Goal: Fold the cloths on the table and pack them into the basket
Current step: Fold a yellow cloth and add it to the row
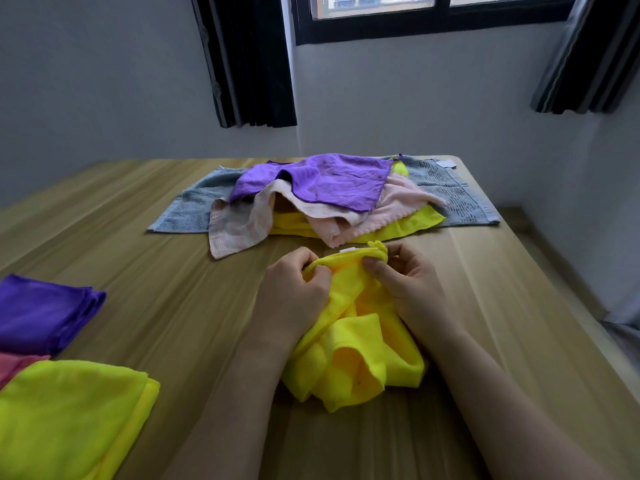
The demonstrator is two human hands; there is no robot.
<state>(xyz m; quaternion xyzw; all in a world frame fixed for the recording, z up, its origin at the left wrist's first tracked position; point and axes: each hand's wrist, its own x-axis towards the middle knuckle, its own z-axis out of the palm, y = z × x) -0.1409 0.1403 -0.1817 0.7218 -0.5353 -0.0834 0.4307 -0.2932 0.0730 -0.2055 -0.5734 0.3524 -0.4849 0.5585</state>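
Three folded cloths (69,403) are stacked at the table's (173,271) left edge, partly cut off, while a crumpled yellow cloth (356,348) is pinched along its top hem by the left hand (294,292) and right hand (408,289). An unfolded pile (329,199) waits on a grey towel (446,188). No basket is seen, so packing appears not yet begun.

Wall (104,81): plain, pale grey. Window (429,19): black frame, top centre, building beyond. Curtains: dark, one left of window (249,64), one at right (588,57). Floor (568,271): strip, right.
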